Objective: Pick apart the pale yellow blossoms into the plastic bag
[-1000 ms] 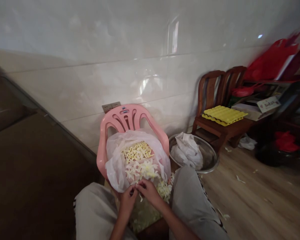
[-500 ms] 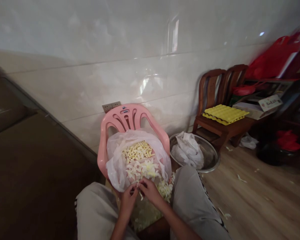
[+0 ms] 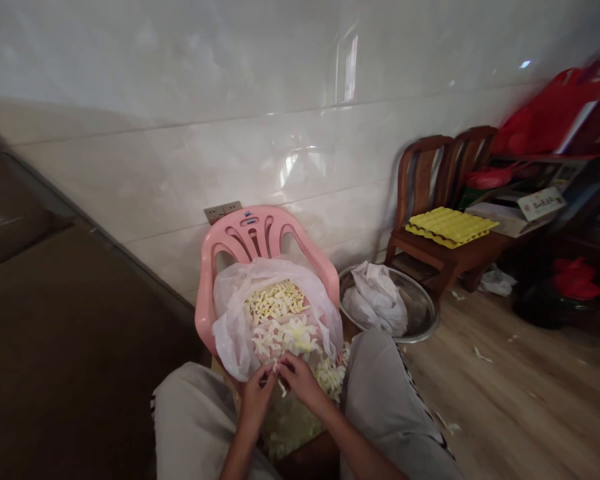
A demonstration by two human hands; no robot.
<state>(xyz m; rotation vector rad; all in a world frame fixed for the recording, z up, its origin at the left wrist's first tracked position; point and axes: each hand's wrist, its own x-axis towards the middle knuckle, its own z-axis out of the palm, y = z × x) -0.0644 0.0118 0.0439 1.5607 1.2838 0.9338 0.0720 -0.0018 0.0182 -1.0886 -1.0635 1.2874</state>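
A pink plastic chair (image 3: 209, 267) stands before me with a whitish plastic bag (image 3: 230, 333) spread open on its seat. Small pale yellow pieces (image 3: 277, 300) lie at the back of the bag, and larger white flowers (image 3: 290, 335) nearer me. My left hand (image 3: 261, 385) and my right hand (image 3: 294, 375) meet at the bag's near edge, fingertips pinched together around a small white flower piece (image 3: 282, 388). More white petals (image 3: 330, 377) lie below, beside my right hand.
Right of the chair, a metal basin (image 3: 423, 310) holds a crumpled white bag (image 3: 377, 300). Farther right, a wooden chair (image 3: 417, 180) bears yellow egg trays (image 3: 450, 227). Petals are scattered on the wooden floor (image 3: 520, 393). A dark brown surface (image 3: 80, 347) fills the left side.
Both hands stay together at the bag's near edge, with only a very slight shift of the fingers.
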